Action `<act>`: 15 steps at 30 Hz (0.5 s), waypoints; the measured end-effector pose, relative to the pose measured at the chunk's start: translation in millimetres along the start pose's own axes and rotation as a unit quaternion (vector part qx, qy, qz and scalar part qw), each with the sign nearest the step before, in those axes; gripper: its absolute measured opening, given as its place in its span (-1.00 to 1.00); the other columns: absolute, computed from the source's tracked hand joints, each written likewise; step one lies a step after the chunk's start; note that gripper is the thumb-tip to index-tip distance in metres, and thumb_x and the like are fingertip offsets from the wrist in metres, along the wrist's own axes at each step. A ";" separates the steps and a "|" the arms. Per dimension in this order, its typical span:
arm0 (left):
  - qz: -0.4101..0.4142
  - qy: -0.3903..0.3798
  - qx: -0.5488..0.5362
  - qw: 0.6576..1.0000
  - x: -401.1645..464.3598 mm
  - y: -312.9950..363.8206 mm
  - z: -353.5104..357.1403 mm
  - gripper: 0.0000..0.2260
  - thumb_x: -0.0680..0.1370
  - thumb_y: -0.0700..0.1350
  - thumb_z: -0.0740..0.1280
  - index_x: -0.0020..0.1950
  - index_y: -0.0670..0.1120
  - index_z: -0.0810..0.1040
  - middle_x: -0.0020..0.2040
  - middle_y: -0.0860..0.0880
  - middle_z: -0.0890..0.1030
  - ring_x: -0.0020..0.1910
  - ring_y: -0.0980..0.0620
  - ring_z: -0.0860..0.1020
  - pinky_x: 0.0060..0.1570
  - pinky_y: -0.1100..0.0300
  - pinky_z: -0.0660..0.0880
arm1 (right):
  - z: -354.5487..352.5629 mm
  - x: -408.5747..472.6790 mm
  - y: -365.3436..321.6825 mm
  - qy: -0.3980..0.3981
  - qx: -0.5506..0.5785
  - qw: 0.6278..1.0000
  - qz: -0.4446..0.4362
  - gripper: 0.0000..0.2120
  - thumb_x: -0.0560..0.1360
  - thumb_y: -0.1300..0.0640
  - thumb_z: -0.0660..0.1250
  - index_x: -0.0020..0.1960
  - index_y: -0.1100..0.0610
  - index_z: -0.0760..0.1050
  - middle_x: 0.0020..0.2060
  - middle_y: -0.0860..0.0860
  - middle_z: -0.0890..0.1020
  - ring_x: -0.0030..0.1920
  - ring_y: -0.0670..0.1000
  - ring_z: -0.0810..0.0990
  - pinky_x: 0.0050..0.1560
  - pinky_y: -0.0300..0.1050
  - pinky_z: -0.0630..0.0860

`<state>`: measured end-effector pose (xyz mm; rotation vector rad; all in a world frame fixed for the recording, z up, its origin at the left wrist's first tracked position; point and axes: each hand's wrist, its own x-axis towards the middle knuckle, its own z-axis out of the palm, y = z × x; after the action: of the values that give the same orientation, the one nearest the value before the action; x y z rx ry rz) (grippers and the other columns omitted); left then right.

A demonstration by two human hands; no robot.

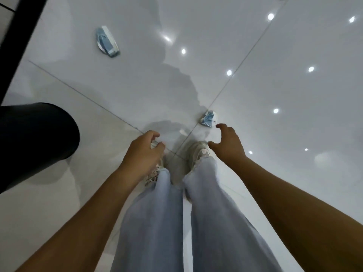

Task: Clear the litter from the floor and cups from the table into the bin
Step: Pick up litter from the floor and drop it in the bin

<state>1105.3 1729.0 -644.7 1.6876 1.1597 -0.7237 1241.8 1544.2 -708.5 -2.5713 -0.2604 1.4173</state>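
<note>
Litter lies on the glossy white floor [275,55]: a blue-and-white wrapper [107,41] at upper left, a crumpled one [208,118] at centre. Left hand [142,152] hangs loosely curled, empty. Right hand [227,143], fingers spread, hovers near the crumpled piece.

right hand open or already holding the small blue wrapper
Open: the right hand has spread fingers, empty, just short of the small blue wrapper lying on the floor.

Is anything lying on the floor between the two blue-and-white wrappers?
No. In the head view, only bare glossy white tile floor separates the flattened blue-and-white wrapper from the crumpled blue-and-white wrapper, crossed by one grout line.
</note>
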 end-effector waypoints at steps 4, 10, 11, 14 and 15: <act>-0.008 -0.015 -0.036 0.999 43.5 -17.2 7.2 -0.69 0.57 -0.03 0.29 0.30 -0.03 0.46 0.29 -0.03 0.51 0.25 0.04 0.47 0.11 0.23 0.35 | 22.7 47.7 1.7 0.035 -0.017 0.999 -0.015 -0.32 0.44 0.13 0.43 0.47 0.08 0.21 0.42 0.11 0.28 0.33 0.16 0.38 0.15 -0.02 0.43; -0.006 -0.039 -0.073 0.997 85.3 -36.7 5.3 -0.69 0.56 0.02 0.31 0.30 0.02 0.46 0.27 0.01 0.52 0.23 0.08 0.48 0.20 0.17 0.41 | 53.7 99.7 -2.7 0.055 -0.046 0.997 -0.024 -0.31 0.41 0.16 0.46 0.44 0.08 0.22 0.41 0.14 0.23 0.32 0.24 0.32 0.14 0.09 0.45; -0.006 -0.037 -0.074 0.997 89.3 -38.7 5.1 -0.68 0.56 0.02 0.31 0.30 0.02 0.47 0.28 0.01 0.52 0.24 0.08 0.48 0.24 0.14 0.42 | 57.8 104.3 -1.6 0.056 -0.052 0.997 -0.019 -0.33 0.41 0.16 0.45 0.43 0.09 0.23 0.40 0.15 0.24 0.31 0.24 0.32 0.13 0.10 0.45; -0.007 -0.039 -0.079 0.996 100.3 -46.9 4.1 -0.66 0.56 0.03 0.30 0.31 0.02 0.45 0.29 0.01 0.51 0.24 0.09 0.46 0.25 0.12 0.42 | 70.2 116.2 0.5 0.062 -0.071 0.995 -0.015 -0.43 0.45 0.16 0.40 0.40 0.12 0.29 0.36 0.14 0.31 0.27 0.24 0.37 0.12 0.10 0.47; -0.008 -0.041 -0.084 0.996 103.2 -49.5 4.4 -0.66 0.56 0.03 0.30 0.32 0.02 0.45 0.29 0.02 0.51 0.25 0.09 0.46 0.25 0.12 0.42 | 72.9 118.4 0.5 0.064 -0.072 0.995 -0.017 -0.46 0.46 0.16 0.39 0.39 0.13 0.31 0.35 0.14 0.33 0.26 0.23 0.39 0.12 0.09 0.48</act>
<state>1098.9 1769.5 -751.6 1.4957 1.1454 -0.6796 1242.3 1578.9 -843.1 -2.7447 -0.3979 1.2591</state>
